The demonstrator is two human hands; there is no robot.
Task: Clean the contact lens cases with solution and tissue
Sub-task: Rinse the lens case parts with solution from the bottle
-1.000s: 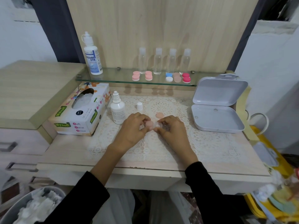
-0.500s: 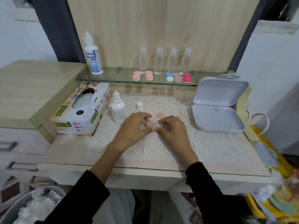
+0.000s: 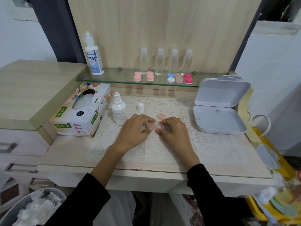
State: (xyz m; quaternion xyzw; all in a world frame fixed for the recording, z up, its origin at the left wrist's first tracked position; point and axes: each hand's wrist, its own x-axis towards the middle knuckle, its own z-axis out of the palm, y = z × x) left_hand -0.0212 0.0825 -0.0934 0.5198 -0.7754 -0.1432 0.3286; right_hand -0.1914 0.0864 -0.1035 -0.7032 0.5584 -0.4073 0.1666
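Both hands meet over the lace mat [image 3: 211,144] on a small contact lens case [image 3: 153,126] with a peach cap. My left hand [image 3: 135,131] pinches the peach-capped side. My right hand [image 3: 172,131] grips the clear side; its fingers hide most of it. A loose peach cap [image 3: 161,116] lies on the mat just behind the hands. A small white solution bottle [image 3: 119,111] stands uncapped to the left, its white cap [image 3: 140,107] beside it. The tissue box [image 3: 81,116] sits further left.
An open white box [image 3: 219,119] lies at the right. On the glass shelf [image 3: 114,79] stand a large solution bottle [image 3: 93,54], several clear bottles [image 3: 166,61] and several coloured lens cases [image 3: 162,77]. A bin with used tissues [image 3: 32,209] is at lower left.
My hands have stayed in place over the case; the fingers have shifted slightly, and the peach cap is a little more covered by my left fingers.
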